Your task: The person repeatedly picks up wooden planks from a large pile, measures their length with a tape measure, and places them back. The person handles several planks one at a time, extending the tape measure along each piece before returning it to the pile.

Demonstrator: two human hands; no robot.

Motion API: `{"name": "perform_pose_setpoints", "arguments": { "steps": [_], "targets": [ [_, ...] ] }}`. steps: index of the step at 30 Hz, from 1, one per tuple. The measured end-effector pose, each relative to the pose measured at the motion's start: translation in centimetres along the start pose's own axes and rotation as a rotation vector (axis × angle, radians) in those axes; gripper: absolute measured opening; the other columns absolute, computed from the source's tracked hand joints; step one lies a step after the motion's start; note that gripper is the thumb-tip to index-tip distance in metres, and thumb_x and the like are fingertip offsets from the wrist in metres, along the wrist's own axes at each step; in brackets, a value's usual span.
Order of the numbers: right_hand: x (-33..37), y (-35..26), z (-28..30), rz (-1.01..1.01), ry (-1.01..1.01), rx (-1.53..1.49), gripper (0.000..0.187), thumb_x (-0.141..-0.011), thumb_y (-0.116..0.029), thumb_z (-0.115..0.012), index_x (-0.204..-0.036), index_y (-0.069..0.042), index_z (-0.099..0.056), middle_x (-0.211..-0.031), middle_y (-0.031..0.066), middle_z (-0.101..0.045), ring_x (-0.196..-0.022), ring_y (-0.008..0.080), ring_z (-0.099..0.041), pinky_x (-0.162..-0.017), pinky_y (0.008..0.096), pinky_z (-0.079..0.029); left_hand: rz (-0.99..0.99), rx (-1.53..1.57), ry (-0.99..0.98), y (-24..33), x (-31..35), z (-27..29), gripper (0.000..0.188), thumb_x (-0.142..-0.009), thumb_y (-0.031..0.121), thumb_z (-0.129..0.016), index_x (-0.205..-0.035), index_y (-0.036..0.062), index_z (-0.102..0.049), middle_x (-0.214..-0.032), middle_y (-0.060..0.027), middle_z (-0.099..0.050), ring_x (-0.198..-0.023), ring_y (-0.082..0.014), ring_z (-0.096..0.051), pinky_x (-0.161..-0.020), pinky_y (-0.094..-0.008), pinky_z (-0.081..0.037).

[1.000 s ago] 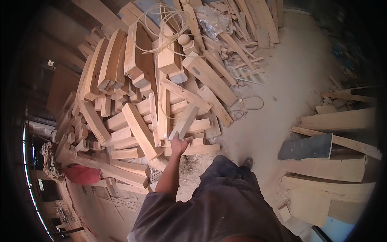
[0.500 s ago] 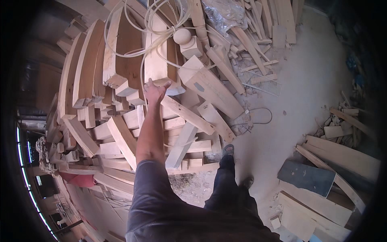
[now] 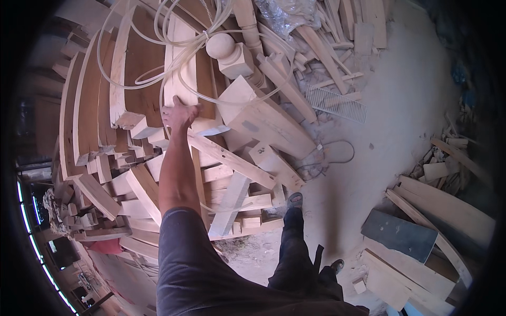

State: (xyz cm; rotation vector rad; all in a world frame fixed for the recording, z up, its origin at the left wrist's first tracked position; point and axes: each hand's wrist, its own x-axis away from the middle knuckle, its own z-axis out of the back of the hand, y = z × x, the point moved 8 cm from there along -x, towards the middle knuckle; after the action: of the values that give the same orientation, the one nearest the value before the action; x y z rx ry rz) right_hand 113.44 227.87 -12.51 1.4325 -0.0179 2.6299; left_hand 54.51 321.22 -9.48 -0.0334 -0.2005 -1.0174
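My left hand (image 3: 182,115) reaches far forward to the near end of a thick pale wooden beam (image 3: 181,73) on top of the stack. Its fingers are spread, with the thumb held out to the right, and it rests against the beam without closing round it. Loops of a thin clear hose (image 3: 158,79) lie across the beam just beyond my hand. To the right of the beam stands a turned wooden post with a round ball top (image 3: 220,46). My right hand is out of the picture.
More thick beams (image 3: 89,100) lie to the left, over shorter crossed pieces (image 3: 226,205). A wire rack (image 3: 337,104) and a cable loop (image 3: 342,151) lie on the floor (image 3: 390,131). At the right, a dark panel (image 3: 399,234) lies among boards. My foot (image 3: 295,199) stands beside the pile.
The view has shifted, so the pile sits further left. My left hand stays at the beam's end, its fingers turned slightly. My rear foot has moved back and to the right.
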Motion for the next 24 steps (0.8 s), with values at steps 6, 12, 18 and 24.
{"name": "perform_pose_setpoints", "arguments": {
  "steps": [6, 12, 18, 24],
  "targets": [
    [-2.4, 1.1, 2.0, 0.043, 0.023, 0.027, 0.019, -0.075, -0.007, -0.070, -0.090, 0.003, -0.064, -0.071, 0.0097, -0.063, -0.063, 0.0240, -0.065, -0.057, 0.0382, -0.054, -0.046, 0.008, 0.038, -0.6, 1.9, 0.8, 0.103, -0.063, 0.061, -0.077, -0.147, 0.0138, -0.042, -0.140, -0.0323, -0.036, -0.133, -0.0486, -0.038, -0.111, -0.0522, -0.032],
    [-4.0, 5.6, 4.0, 0.047, 0.030, 0.058, 0.026, -0.075, -0.008, -0.071, -0.096, 0.006, -0.067, -0.073, 0.0119, -0.067, -0.066, 0.0256, -0.068, -0.058, 0.0385, -0.056, -0.108, 0.012, 0.059, -4.1, 9.0, -0.6, 0.104, -0.063, 0.058, -0.078, -0.148, 0.0109, -0.041, -0.138, -0.0350, -0.038, -0.129, -0.0518, -0.041, -0.110, -0.0544, -0.033],
    [-11.5, 5.6, 2.9, 0.444, -0.038, 0.314, 0.033, -0.075, -0.009, -0.072, -0.103, 0.008, -0.070, -0.075, 0.0142, -0.070, -0.068, 0.0271, -0.071, -0.059, 0.0389, -0.057, -0.081, 0.022, 0.114, -10.6, 19.7, -2.7, 0.103, -0.059, 0.050, -0.084, -0.145, 0.0106, -0.043, -0.143, -0.0355, -0.030, -0.132, -0.0520, -0.035, -0.112, -0.0555, -0.029],
    [-5.3, -21.0, -12.4, 0.777, -0.292, 0.420, 0.043, -0.071, -0.024, -0.077, -0.109, -0.003, -0.074, -0.095, 0.0136, -0.076, -0.082, 0.0213, -0.073, -0.078, 0.0344, -0.058, -0.080, 0.060, 0.130, -15.3, 31.3, -2.8, 0.101, -0.056, 0.042, -0.087, -0.140, 0.0060, -0.045, -0.141, -0.0369, -0.029, -0.131, -0.0519, -0.032, -0.110, -0.0574, -0.029]
  ]
}}
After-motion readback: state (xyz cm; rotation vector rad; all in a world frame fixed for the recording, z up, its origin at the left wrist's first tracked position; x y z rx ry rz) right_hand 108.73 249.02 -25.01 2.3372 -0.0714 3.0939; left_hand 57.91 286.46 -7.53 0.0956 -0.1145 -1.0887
